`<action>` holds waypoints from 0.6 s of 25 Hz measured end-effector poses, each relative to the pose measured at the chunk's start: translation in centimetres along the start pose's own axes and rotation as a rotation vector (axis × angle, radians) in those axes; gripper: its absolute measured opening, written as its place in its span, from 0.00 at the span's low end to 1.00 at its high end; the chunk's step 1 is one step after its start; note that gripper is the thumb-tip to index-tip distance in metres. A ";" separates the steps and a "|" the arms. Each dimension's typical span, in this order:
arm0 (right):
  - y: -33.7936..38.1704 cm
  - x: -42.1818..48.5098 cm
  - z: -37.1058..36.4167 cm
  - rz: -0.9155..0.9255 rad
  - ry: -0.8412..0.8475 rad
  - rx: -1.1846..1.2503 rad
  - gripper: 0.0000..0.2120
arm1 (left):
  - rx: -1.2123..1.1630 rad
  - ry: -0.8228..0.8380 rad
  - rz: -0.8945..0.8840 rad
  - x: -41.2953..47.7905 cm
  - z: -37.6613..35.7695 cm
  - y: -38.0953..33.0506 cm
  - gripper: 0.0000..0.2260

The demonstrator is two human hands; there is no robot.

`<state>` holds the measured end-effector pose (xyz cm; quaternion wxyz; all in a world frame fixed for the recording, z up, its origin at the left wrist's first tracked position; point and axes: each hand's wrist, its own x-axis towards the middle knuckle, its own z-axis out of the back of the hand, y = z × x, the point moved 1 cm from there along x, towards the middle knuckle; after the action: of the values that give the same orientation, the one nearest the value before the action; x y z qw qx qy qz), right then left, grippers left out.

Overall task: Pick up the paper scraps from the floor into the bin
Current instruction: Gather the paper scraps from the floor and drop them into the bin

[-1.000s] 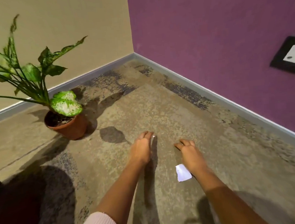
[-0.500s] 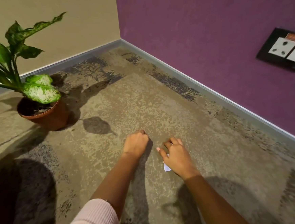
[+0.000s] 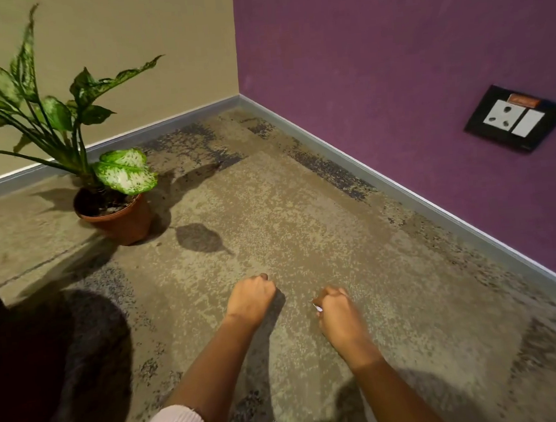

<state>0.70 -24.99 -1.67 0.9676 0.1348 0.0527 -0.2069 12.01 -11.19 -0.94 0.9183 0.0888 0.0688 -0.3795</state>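
My right hand is curled into a fist just above the mottled carpet. It grips a white paper scrap, of which only a small corner shows at the thumb side. To its left, a short gap away, my left hand is also balled into a fist low over the carpet; nothing shows inside it. No other scraps lie on the visible floor. No bin is recognisable in view.
A potted plant in a terracotta pot stands at the back left near the beige wall. The purple wall with a socket plate runs along the right. A dark, unclear shape fills the lower left corner.
My right hand has closed round the white scrap that lay beside it and lifted it off the carpet. My left hand's fingers have curled from stretched out into a fist.
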 end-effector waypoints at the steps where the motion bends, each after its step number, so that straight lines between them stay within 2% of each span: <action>1: 0.4 -0.2 0.3 -0.023 -0.001 -0.019 0.15 | -0.004 0.000 0.003 -0.7 -0.1 0.1 0.13; 8: 2.1 -3.2 0.8 -0.084 0.080 -0.091 0.15 | -0.106 0.008 0.118 -6.8 -1.2 1.2 0.13; 15: 7.3 -4.7 2.5 -0.153 0.177 0.138 0.15 | -0.303 0.006 0.302 -12.5 1.8 4.3 0.10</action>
<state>-0.42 -17.53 3.24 0.9290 0.2144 0.1337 -0.2705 6.42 -0.03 3.71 0.9675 -0.0397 0.1137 -0.2225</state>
